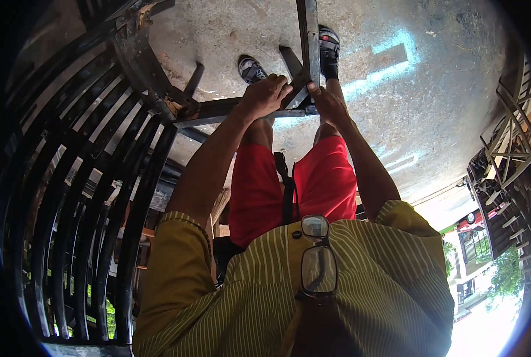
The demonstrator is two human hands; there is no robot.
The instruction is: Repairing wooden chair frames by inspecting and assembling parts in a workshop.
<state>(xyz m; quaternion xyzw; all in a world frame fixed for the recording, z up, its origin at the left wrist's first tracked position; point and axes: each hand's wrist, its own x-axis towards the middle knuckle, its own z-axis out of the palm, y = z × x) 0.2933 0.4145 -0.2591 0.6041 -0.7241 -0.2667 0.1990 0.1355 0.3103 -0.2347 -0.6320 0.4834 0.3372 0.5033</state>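
A dark wooden furniture frame (218, 108), black-finished, stands before me with a corner joint near my feet. My left hand (263, 96) is closed on the corner brace (295, 89) of that joint, fingers bent over its edge. On the other side of the corner, my right hand (330, 106) grips the upright black post (309, 41), its thumb near the post's side. The right hand's remaining fingers are partly hidden. No tool shows in either hand.
At my left rises a black slatted backrest (69, 196) joined to the frame by a worn curved corner (137, 53). My shoes (252, 69) stand on a stained concrete floor (384, 107) with sunlit patches. Stacked wooden frames (512, 149) are at the far right.
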